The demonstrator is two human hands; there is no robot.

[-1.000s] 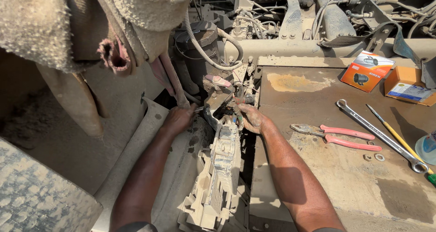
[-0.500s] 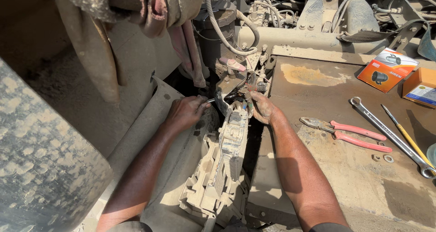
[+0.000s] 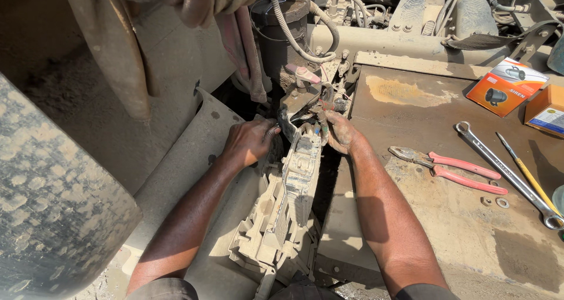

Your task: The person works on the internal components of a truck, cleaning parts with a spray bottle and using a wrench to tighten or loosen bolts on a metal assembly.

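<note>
A dusty grey plastic housing (image 3: 288,200) with ribs and slots stands on end between a beige panel and a rusty steel plate. My left hand (image 3: 249,141) grips its upper left edge with the fingers curled. At the housing's top right, my right hand (image 3: 339,131) pinches a bundle of red and green wires (image 3: 322,109). Above both hands sits a dusty metal bracket with a pinkish knob (image 3: 302,76).
On the rusty plate (image 3: 411,218) lie red-handled pliers (image 3: 452,169), a long combination spanner (image 3: 505,165), a yellow-handled screwdriver (image 3: 526,171) and two washers (image 3: 494,202). Orange cardboard boxes (image 3: 508,86) sit at the far right. Hoses and engine parts (image 3: 376,12) fill the top. A dusty tyre (image 3: 53,200) is at left.
The view has shifted down and left, so the tyre fills more of the left side. Both hands stay at the top of the housing, the right one still on the wires.
</note>
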